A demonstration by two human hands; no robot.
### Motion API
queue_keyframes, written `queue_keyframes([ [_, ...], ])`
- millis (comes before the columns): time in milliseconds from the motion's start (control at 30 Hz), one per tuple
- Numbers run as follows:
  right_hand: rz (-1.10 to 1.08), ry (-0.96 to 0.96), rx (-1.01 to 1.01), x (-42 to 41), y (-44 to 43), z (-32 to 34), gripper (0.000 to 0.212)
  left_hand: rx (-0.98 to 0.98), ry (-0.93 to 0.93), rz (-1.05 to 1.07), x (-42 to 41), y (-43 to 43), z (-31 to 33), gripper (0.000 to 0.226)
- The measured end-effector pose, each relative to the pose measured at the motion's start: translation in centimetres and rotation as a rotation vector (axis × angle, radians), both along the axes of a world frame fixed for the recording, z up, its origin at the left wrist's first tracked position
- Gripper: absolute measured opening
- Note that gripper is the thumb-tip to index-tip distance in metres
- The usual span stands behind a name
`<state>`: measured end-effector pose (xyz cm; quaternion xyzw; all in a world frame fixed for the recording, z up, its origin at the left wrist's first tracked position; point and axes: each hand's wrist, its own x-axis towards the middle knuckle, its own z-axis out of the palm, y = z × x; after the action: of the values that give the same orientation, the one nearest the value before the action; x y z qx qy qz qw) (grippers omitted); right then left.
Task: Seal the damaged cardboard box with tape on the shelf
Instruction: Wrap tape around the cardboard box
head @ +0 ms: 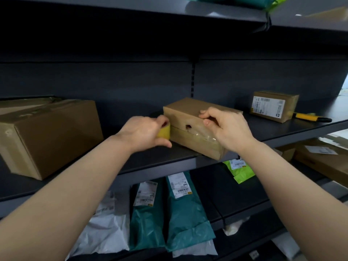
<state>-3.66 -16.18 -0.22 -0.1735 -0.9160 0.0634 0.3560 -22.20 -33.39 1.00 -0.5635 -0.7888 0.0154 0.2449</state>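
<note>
A small brown cardboard box (188, 117) with a ragged hole in its front face sits on the dark shelf (160, 159), its near corner over the shelf's edge. Clear tape (204, 135) lies across the lower front right of the hole. My left hand (145, 133) grips a yellowish roll of tape (164, 133) against the box's left end. My right hand (226, 129) rests over the box's right part, fingertips on the top edge and thumb pressing the front face.
A large cardboard box (50, 136) stands at the left of the same shelf. At the right stand a small labelled parcel (273, 106) and a yellow-and-black utility knife (310, 117). Teal, white and green mailer bags (180, 210) lie on the shelf below.
</note>
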Motion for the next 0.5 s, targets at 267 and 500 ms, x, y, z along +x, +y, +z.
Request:
queue_keyframes([
  [267, 0.042, -0.129, -0.087, -0.2, 1.2, 1.1, 0.018, -0.057, 0.078, -0.005, -1.6, -1.1, 1.1, 0.075],
  [500, 0.044, -0.191, -0.153, 0.2, 1.6, 1.4, 0.03, -0.105, -0.197, -0.094, -1.8, -1.4, 0.7, 0.076],
])
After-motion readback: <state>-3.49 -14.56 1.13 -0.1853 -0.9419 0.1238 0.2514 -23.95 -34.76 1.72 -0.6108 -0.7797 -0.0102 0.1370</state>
